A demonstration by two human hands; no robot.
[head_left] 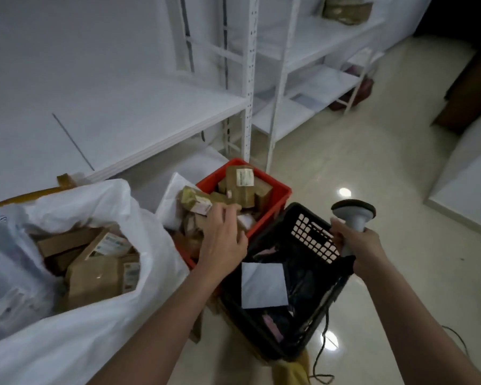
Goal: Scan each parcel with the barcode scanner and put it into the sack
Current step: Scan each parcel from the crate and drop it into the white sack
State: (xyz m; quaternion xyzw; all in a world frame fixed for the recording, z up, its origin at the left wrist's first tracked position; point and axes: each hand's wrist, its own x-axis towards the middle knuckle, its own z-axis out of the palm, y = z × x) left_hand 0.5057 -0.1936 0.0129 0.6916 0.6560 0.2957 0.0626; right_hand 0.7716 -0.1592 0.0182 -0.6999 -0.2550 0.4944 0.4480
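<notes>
Left hand (225, 237) reaching into red crate (278, 190) at 12 o'clock, fingers relaxed over brown parcels (235, 187), gripping nothing. Right hand (361, 250) at 3 o'clock, curled round grey barcode scanner (354, 213). White sack (122, 315) at 9 o'clock, already holding parcels. Black basket (314, 237) between hands.

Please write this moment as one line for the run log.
left hand: reaching among parcels in red crate | right hand: holds scanner | sack: open, parcels inside
</notes>
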